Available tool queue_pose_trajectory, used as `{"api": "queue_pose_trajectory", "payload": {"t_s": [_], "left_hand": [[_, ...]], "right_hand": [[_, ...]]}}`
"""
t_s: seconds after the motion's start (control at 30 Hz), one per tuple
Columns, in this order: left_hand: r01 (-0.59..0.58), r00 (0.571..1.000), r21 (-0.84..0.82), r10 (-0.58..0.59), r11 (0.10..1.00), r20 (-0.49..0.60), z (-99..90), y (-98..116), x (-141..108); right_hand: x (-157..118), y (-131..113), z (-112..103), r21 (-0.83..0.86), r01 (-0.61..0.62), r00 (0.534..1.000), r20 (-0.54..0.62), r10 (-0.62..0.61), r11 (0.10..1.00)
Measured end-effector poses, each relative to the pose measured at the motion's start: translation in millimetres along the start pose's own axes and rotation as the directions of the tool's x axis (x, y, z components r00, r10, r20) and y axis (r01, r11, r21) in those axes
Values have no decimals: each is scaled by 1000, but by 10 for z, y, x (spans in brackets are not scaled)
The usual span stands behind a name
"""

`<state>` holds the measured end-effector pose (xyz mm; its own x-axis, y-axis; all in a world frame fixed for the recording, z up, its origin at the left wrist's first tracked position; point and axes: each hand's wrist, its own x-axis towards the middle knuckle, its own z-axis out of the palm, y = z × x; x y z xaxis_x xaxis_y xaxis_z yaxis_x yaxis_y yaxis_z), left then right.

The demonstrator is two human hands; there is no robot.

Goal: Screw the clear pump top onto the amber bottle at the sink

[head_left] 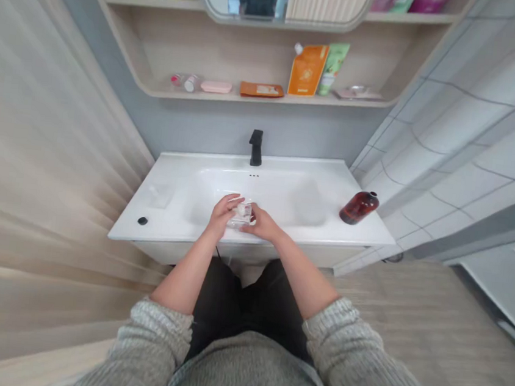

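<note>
A small clear container (240, 216) is held between both hands over the front edge of the white sink (280, 189). My left hand (224, 213) has its fingers along the container's left side and top. On the right side, my right hand (261, 223) grips it between thumb and fingers. Something whitish shows in or on the container, too small to make out. Behind the hands stands the black faucet (255, 148).
A dark red-brown bottle (359, 207) without a cap stands on the right counter. On the left lie a small black round piece (143, 221) and a clear dish (160, 196). Above, a shelf (267, 100) holds pouches, a green tube and small items under a mirror.
</note>
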<state>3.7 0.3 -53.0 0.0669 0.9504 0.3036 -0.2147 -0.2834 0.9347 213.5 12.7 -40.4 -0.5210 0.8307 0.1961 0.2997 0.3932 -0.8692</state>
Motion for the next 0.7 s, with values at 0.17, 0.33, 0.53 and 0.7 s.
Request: {"api": "queue_pose_trajectory", "payload": {"t_s": [0.17,0.33,0.53,0.7], "left_hand": [[-30,985,-40,23,999,-174,-15,3,7],[5,992,17,-3,1000,-124,0,29,21],[23,998,-40,-25,999,-57,-5,16,24],[20,1000,-42,-21,999,-23,0,32,21]], "right_hand": [[-1,-6,-4,19,-14,1000,-5,14,1000],[-2,-14,-1,27,-15,1000,-12,15,1000],[-11,-34,-15,24,-20,1000,-6,20,1000],[-22,-33,-13,-10,-26,1000,-1,26,1000]]}}
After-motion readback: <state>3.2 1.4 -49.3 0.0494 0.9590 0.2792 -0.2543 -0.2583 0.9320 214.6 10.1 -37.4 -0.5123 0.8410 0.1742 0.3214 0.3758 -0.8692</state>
